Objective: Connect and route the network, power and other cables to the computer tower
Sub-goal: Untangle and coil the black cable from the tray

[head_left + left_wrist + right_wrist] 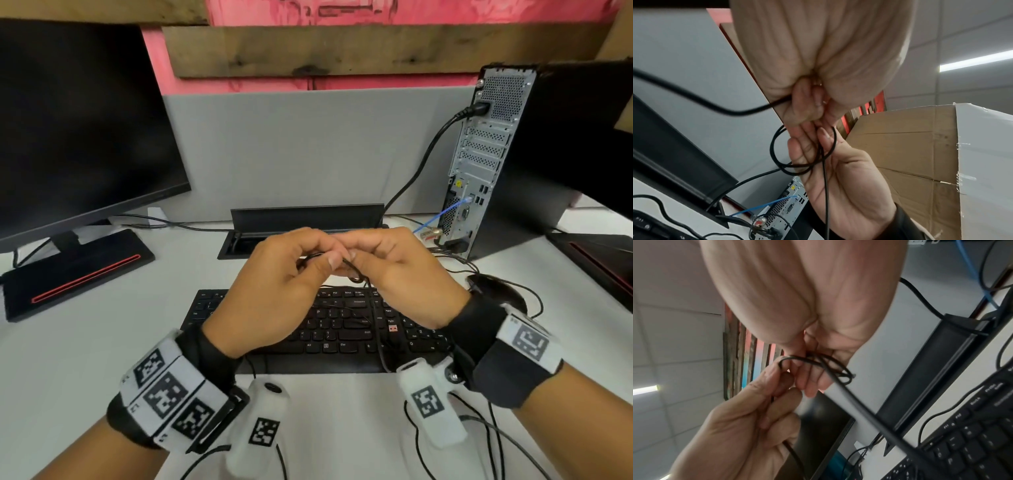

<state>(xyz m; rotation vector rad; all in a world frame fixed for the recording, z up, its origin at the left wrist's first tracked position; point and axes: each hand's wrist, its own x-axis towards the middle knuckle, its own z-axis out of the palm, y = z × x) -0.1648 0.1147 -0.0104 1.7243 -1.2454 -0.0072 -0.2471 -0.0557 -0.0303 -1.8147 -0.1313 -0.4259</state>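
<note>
Above the keyboard (342,329) both hands meet on a thin black cable (346,263). My left hand (318,255) pinches it between thumb and fingers. My right hand (364,253) pinches the same cable beside it. The cable forms small loops (774,146) around the right hand's fingers (797,146), also seen as loops (838,369) in the right wrist view. One strand hangs down toward the keyboard. The computer tower (486,161) stands at the right, rear panel facing me, with a black power cable (424,154) and a blue network cable (442,214) plugged in.
A dark monitor (78,130) on its stand fills the left. An open black cable tray (305,219) sits behind the hands, below a grey partition. A black mouse (493,291) lies right of the keyboard. Loose black wires trail over the desk at right and near me.
</note>
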